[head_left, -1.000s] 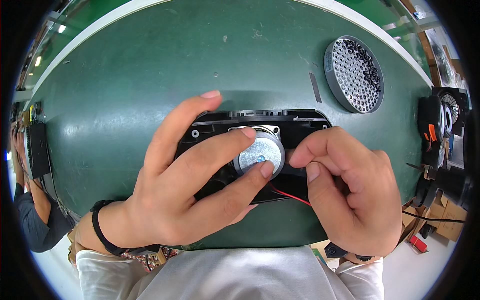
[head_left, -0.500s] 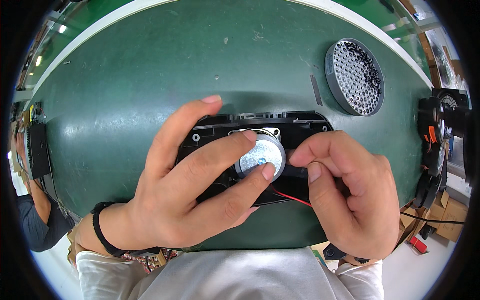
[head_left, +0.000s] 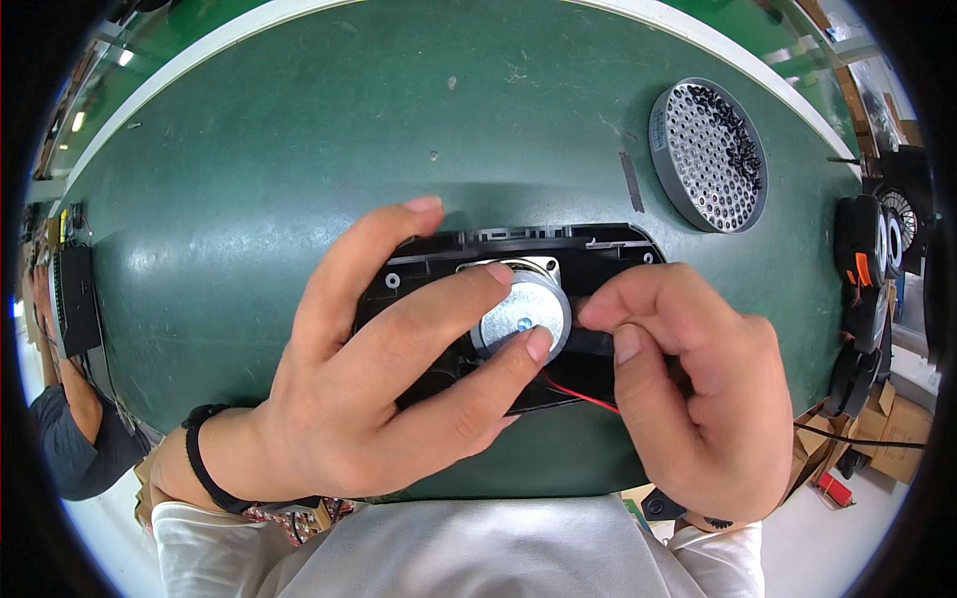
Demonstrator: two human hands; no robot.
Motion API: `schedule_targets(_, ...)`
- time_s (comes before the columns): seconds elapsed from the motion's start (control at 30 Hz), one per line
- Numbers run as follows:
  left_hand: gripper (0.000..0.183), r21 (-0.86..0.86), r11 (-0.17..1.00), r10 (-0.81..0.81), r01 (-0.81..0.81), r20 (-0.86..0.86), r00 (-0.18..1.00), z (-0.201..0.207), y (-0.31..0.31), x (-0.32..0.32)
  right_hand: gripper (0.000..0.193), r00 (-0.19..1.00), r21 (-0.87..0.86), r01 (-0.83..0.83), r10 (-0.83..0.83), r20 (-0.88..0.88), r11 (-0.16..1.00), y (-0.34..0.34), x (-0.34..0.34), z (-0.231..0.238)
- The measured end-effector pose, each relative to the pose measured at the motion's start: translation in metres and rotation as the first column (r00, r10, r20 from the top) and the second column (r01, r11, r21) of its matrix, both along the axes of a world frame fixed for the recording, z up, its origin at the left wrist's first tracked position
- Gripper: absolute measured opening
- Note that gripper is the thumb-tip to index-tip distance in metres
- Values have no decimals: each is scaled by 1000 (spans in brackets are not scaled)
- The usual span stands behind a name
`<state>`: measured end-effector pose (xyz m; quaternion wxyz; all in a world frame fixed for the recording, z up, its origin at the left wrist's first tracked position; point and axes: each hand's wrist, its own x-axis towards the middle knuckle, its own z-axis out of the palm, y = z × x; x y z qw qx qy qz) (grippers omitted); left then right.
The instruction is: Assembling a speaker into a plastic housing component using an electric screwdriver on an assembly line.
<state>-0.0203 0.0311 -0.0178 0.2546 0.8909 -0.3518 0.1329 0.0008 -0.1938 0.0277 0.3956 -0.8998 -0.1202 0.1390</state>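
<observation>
Green bench point(head_left: 229, 179): left hand point(head_left: 344, 389) splayed, fingertips on round metal speaker point(head_left: 520, 303) in black housing point(head_left: 610, 263); right hand point(head_left: 713, 384) curled, can't tell if gripping.

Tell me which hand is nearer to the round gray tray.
Right. The right hand is below the round gray tray in the picture; the left hand is farther off, down and to the left, its fingertips on the round silver part.
</observation>
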Motion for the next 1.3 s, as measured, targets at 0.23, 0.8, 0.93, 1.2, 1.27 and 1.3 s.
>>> schedule_targets(0.23, 54, -2, 999, 53, -53, 69, 996, -4, -3, -3, 16, 999, -42, -33, 34, 39, 999, 1, 4, 0)
schedule_targets(0.8, 46, 9, 1000, 24, -24, 53, 998, -2, 0, -1, 17, 998, 60, -29, 25, 52, 998, -2, 0, -3)
schedule_targets(0.93, 45, 11, 1000, 19, -19, 37, 999, -2, 1, -1, 17, 999, 37, -33, 32, 30, 999, -1, 1, 0)
schedule_targets(1.2, 46, 13, 999, 38, -38, 12, 999, -2, -1, -2, 17, 1000, 20, -15, 15, 19, 1000, -1, 0, 2)
schedule_targets(1.27, 46, -3, 1000, 15, -14, 100, 995, -8, 1, -1, 17, 998, -1, -5, 5, 57, 1000, 1, -2, -3)
schedule_targets(1.3, 46, 4, 1000, 14, -15, 101, 995, -8, 2, 0, 16, 996, -27, 6, -4, 93, 1000, 1, -3, -4)
